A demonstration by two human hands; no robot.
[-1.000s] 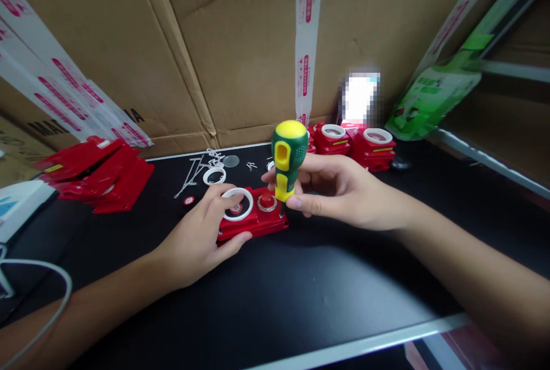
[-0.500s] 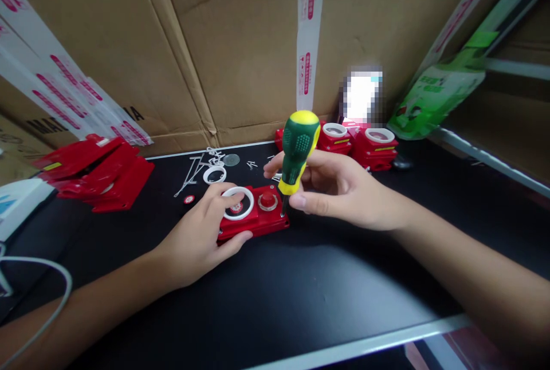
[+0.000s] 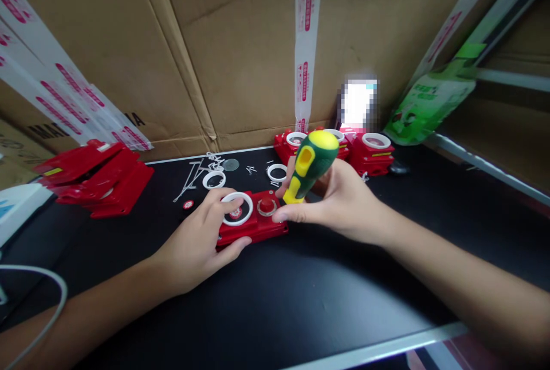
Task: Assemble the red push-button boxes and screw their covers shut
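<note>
My left hand is closed around the left end of a red housing lying on the black table. Its fingers rest over a white ring on top, which frames a dark disc with a red-and-white label. A red round button stands at the housing's right part. My right hand grips a green and yellow screwdriver by the lower handle, above the housing's right end. The handle leans to the right; thumb and fingers hide the shaft and tip.
Behind lie loose white rings, a clear disc, small screws and metal brackets. Red housings stand stacked at left and in a row at back right. A green pouch leans beside a lit screen.
The screwdriver handle has tilted and turned, its top moving right and down. My right hand has shifted left toward the housing, covering the shaft. My left hand keeps its hold.
</note>
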